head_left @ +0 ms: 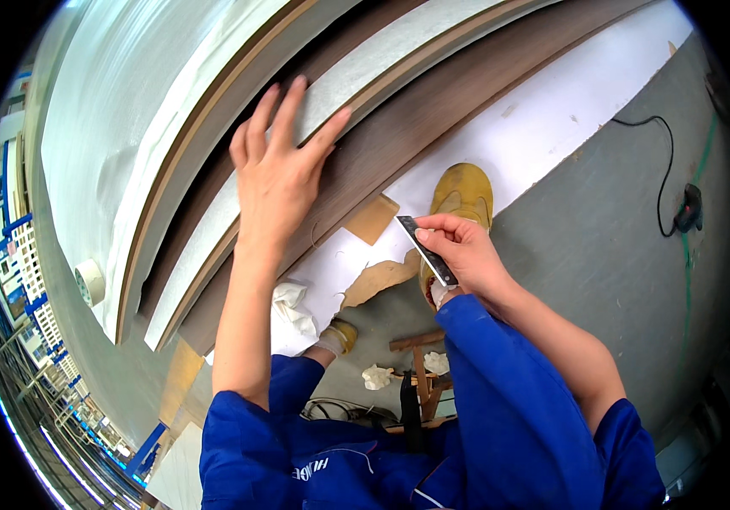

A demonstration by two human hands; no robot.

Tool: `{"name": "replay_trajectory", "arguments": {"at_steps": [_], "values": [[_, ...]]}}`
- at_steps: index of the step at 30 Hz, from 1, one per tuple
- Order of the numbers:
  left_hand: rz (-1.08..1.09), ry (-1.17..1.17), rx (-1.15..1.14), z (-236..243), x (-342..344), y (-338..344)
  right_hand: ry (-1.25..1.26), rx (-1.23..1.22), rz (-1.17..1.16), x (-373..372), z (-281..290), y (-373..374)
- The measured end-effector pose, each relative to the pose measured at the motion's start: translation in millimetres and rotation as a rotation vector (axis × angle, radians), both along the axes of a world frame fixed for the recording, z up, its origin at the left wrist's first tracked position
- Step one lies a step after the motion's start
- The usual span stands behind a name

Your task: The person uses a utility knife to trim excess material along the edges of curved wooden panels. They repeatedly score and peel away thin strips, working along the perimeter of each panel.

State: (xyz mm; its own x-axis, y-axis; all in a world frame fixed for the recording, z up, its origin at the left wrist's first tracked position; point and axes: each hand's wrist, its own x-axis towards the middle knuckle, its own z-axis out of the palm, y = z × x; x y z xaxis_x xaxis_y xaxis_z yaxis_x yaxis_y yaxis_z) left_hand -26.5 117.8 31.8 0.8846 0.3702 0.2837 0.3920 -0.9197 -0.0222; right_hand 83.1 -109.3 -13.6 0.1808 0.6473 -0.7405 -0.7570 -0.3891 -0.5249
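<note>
My left hand (pixel 278 174) has its fingers spread over a narrow curved panel with a pale grey face and brown edge (pixel 390 64). The fingertips reach into the dark gap beside it, where a larger panel with a whitish film-covered face (pixel 118 110) rises. Lower on the other side runs a dark brown wood-grain surface (pixel 433 123). Away from the panels, above my knee, my right hand (pixel 465 255) pinches a short, flat dark strip with a pale edge (pixel 427 251) between thumb and fingers. Its exact kind cannot be made out.
White sheeting (pixel 552 140) lies under the panels, with a tan square piece (pixel 372 219) and torn brown paper (pixel 379 280) on it. Yellow shoes (pixel 464 191) stand nearby. A black corded device (pixel 688 208) is at right, a tape roll (pixel 90 282) at left, a crumpled white cloth (pixel 291 310) near my left forearm.
</note>
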Motion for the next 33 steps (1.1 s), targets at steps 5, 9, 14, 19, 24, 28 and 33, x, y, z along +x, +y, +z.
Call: {"name": "replay_trajectory", "arguments": {"at_steps": [5,9,14,19,24,28,33], "values": [[-0.013,0.020,-0.051,0,-2,0,0.016,0.005,0.006,2,0,-2],[-0.020,0.024,-0.043,4,31,-4,0.043,0.000,-0.028,2,5,-1],[-0.062,-0.011,-0.032,4,61,-5,0.038,0.033,-0.012,4,2,-3],[-0.085,-0.008,-0.026,3,81,-5,0.014,0.033,-0.015,1,-3,-4],[-0.078,0.039,-0.065,8,59,-3,0.007,0.053,-0.035,-1,-5,-4],[-0.110,0.052,-0.048,4,22,9,0.012,0.043,-0.030,-2,-9,-1],[-0.170,0.011,-0.073,20,65,-5,-0.235,0.115,0.015,-1,-45,-24]]}}
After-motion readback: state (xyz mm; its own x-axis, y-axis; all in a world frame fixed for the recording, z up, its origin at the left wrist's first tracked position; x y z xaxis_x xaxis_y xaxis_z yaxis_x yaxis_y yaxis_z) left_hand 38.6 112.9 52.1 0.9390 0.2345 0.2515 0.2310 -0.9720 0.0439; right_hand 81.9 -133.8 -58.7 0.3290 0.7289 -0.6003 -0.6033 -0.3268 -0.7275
